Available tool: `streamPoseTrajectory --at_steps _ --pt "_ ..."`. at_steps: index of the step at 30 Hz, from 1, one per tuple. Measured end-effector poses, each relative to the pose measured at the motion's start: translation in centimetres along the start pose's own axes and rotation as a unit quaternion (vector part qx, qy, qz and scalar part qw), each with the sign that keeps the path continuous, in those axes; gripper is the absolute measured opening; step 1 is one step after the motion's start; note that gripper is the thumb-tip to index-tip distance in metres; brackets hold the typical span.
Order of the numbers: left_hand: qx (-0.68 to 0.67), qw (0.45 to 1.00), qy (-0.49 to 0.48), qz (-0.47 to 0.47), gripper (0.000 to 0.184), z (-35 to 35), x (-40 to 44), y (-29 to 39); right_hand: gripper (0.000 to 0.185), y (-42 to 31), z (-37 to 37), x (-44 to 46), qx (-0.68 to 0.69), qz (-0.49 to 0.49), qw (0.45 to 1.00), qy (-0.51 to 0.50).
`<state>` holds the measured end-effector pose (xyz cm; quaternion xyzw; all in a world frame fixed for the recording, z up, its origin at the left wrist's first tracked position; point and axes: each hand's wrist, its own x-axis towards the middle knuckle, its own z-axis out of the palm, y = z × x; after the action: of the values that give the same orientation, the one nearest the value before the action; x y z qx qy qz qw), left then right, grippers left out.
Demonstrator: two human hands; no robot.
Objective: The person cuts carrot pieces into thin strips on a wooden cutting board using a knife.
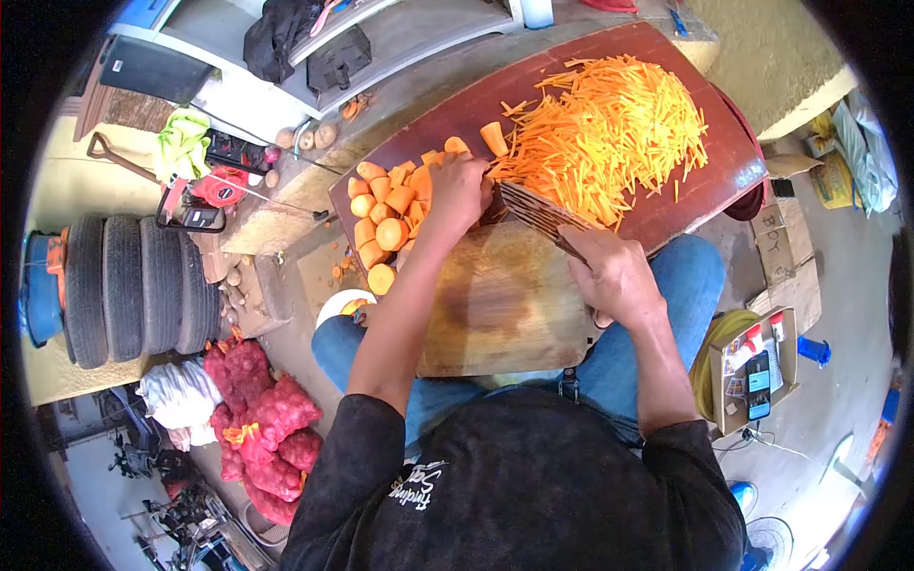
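Observation:
My right hand is closed around the handle of a broad-bladed knife. The blade points left and away from me, its face streaked with dark and light bands, above the far edge of a wooden cutting board. My left hand is beside the blade's tip, back side up, fingers curled downward; anything in them is hidden. Just left of that hand lies a heap of peeled carrot chunks. A large pile of carrot strips spreads beyond the knife, with a single carrot piece at its left edge.
A reddish-brown table bears the carrots; the cutting board lies at its near edge, over my lap. Stacked tyres and red mesh sacks are to the left. On the right stands a box with a phone.

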<state>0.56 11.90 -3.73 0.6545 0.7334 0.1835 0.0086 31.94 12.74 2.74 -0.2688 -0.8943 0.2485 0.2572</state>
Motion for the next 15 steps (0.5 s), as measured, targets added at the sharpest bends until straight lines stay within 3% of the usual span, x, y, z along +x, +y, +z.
streamPoseTrajectory --at_steps 7,10,13,15 --pt "-0.023 0.998 0.049 0.032 0.004 0.9 0.0 0.9 0.042 1.0 0.2 0.0 0.041 0.056 0.997 0.02" --pt "-0.126 0.989 0.078 -0.008 0.008 0.2 -1.3 1.7 0.042 0.9 0.0 0.1 0.066 0.104 0.992 0.014" --pt "-0.072 0.995 0.066 -0.003 0.013 -1.5 -3.8 3.7 0.041 0.8 -0.3 0.3 0.07 0.123 0.99 0.021" --pt "-0.123 0.99 0.072 -0.006 0.012 -0.5 -4.9 4.0 0.04 1.2 0.1 0.2 0.06 0.11 0.992 0.025"
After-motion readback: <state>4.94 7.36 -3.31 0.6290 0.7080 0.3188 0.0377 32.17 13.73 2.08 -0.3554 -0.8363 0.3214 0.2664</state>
